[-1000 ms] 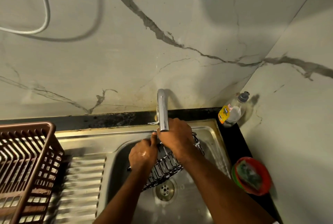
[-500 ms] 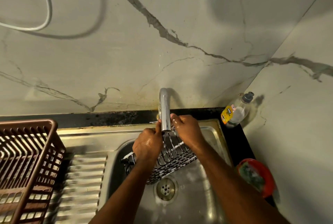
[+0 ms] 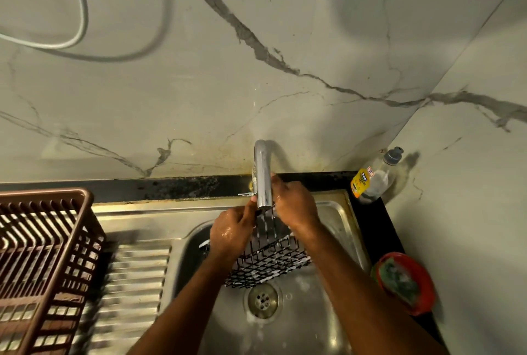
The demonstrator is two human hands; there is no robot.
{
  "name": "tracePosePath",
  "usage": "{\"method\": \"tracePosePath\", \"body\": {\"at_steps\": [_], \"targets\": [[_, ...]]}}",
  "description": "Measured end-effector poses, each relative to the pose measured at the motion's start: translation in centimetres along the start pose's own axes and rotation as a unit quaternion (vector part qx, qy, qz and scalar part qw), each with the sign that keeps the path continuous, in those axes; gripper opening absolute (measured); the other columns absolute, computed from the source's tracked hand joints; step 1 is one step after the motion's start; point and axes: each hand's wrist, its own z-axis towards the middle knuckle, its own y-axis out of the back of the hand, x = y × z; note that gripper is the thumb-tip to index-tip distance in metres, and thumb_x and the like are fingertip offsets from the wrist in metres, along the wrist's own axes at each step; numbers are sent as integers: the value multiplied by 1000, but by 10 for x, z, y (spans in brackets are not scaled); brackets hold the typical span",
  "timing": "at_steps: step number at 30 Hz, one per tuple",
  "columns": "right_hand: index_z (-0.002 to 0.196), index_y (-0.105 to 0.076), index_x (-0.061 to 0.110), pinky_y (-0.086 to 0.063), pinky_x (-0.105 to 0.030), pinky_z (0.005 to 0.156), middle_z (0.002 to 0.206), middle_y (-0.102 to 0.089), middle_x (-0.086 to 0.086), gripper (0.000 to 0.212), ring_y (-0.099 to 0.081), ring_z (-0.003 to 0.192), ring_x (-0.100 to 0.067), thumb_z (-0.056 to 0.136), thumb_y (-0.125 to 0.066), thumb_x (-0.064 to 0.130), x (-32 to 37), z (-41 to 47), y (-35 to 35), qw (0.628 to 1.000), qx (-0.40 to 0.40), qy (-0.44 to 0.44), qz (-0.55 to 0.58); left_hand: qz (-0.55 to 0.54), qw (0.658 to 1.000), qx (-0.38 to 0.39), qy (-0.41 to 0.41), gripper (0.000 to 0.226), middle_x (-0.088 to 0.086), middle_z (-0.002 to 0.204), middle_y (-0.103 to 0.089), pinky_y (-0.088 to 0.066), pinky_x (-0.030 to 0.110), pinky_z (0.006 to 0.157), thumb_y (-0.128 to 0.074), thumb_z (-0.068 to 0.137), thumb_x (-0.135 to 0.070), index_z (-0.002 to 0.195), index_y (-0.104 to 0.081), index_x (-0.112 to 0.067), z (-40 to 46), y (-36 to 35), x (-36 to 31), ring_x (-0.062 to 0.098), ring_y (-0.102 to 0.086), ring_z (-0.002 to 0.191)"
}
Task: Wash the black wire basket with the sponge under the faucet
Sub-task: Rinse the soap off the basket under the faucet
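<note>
A black countertop (image 3: 176, 187) runs along the marble wall and carries a steel sink (image 3: 340, 212). Left of the sink, a brown plastic rack (image 3: 42, 254) stands beside its ribbed drainboard (image 3: 134, 277). Right of the sink sit a soap bottle (image 3: 373, 180) and a red dish (image 3: 422, 283) holding a green sponge (image 3: 399, 280)

I have one view only, from the head camera. It sits above the sink (image 3: 339, 243) and looks steeply down and forward, wide-angle, close over both forearms. The marble wall (image 3: 199, 83) fills the far half; the brown rack (image 3: 45, 243) is cropped at left.
</note>
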Motion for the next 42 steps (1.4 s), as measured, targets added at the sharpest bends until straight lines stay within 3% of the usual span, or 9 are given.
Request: {"method": "tracePosePath", "body": {"at_steps": [4, 7, 10, 13, 19, 24, 30, 36, 42], "targets": [[56, -52, 17, -38, -28, 57, 51, -47, 3, 63, -46, 48, -16, 101, -40, 58, 1, 12, 12, 1000, -11, 6, 26, 38, 999, 4, 12, 64, 1, 68, -68, -56, 37, 66, -31, 100, -66, 75, -67, -20, -1, -1, -6, 20, -67, 64], [77, -69, 14, -50, -29, 62, 70, -67, -1, 48, -64, 65, -19, 99, -51, 52, 1, 5, -13, 995, 6, 33, -91, -30, 999, -14, 19, 30, -4, 76, -61, -56, 40, 77, -46, 106, -35, 78, -55, -28, -9, -13, -29, 19, -63, 77], [81, -70, 13, -56, -35, 68, 75, -68, -1, 53, -65, 70, -21, 100, -47, 56, -5, -1, -22, 997, -8, 2, -70, -29, 999, -14, 3, 30, -3, 74, -60, -57, 40, 73, -49, 105, -28, 74, -50, -29, -8, -17, -28, 19, -62, 74], [71, -63, 12, -44, -28, 58, 66, -63, -2, 65, -61, 62, -22, 100, -36, 63, -5, -1, -14, 999, -15, -11, -35, -23, 1000, 12, 12, 38, 0, 63, -61, -49, 33, 58, -49, 105, -31, 70, -59, -19, -1, -12, -12, 17, -58, 59], [61, -58, 19, -37, -28, 55, 60, -59, 3, 70, -58, 60, -17, 99, -28, 69, -2, -1, -4, 998, -60, -25, -29, -34, 999, 13, 20, 30, 2, 74, -65, -58, 39, 67, -50, 106, -37, 79, -57, -26, 1, -18, -21, 21, -65, 69], [68, -66, 24, -38, -28, 58, 68, -65, 4, 65, -63, 69, -17, 100, -29, 67, -9, -3, -3, 997, -75, -28, 0, -65, 997, 38, -18, 41, 0, 68, -65, -55, 38, 60, -47, 105, -51, 76, -58, -25, 1, -23, -39, 23, -65, 64], [50, -44, 18, -34, -29, 55, 48, -44, 4, 68, -45, 48, -17, 100, -34, 65, -11, -5, 10, 994, -111, 1, 17, -29, 998, 45, 21, 21, 5, 83, -66, -63, 43, 69, -55, 105, -39, 87, -52, -28, 10, -15, -17, 19, -67, 73], [57, -57, 21, -44, -29, 60, 59, -61, 2, 67, -63, 62, -21, 100, -32, 65, -11, -5, 0, 993, -117, -14, 28, -103, 994, 40, 10, 42, 12, 78, -72, -63, 47, 65, -52, 101, -53, 83, -62, -17, 0, -28, -43, 29, -71, 70], [49, -48, 21, -42, -30, 59, 50, -52, 4, 68, -58, 55, -21, 98, -34, 67, -9, -7, 4, 994, -106, -3, 26, -54, 995, 77, -43, 41, 0, 64, -63, -63, 47, 61, -50, 104, -48, 84, -63, -15, 8, -15, -27, 17, -66, 56]]}}
